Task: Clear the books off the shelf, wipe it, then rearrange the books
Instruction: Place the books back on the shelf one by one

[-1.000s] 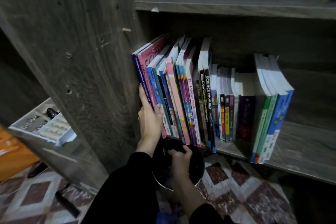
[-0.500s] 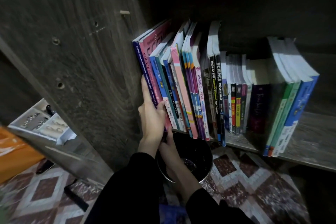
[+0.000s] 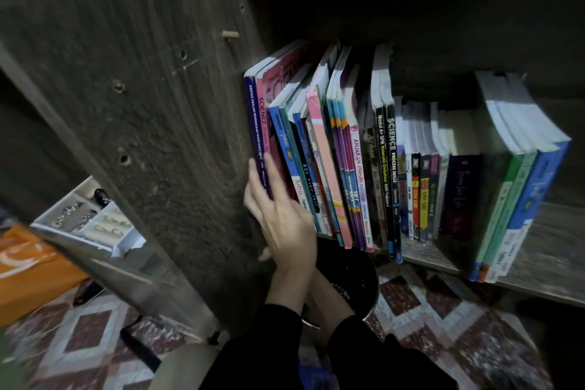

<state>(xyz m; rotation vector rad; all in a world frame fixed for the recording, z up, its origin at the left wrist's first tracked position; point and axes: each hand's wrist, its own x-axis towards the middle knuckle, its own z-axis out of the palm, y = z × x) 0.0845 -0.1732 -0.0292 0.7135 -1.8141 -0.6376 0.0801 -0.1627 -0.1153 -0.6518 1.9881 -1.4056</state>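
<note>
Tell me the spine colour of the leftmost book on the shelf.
Dark blue with white lettering on the leftmost book, clearest in the head view.

A: Dim overall. Light comes from the near side: books (image 3: 348,168) lit on their spines, far back of the shelf (image 3: 538,247) almost black.
B: Blur?
A: Left hand (image 3: 280,218) smeared, near-left floor (image 3: 79,342) soft, orange thing (image 3: 28,269) at the left edge streaked. Side panel (image 3: 142,104) bows, wide-angle.

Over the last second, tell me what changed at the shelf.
The right hand left the black bowl and moved up-left, under the left hand, toward the foot of the leftmost books; its grasp is hidden. The left hand's straight fingers stayed on those spines. No book has come off the shelf.
</note>
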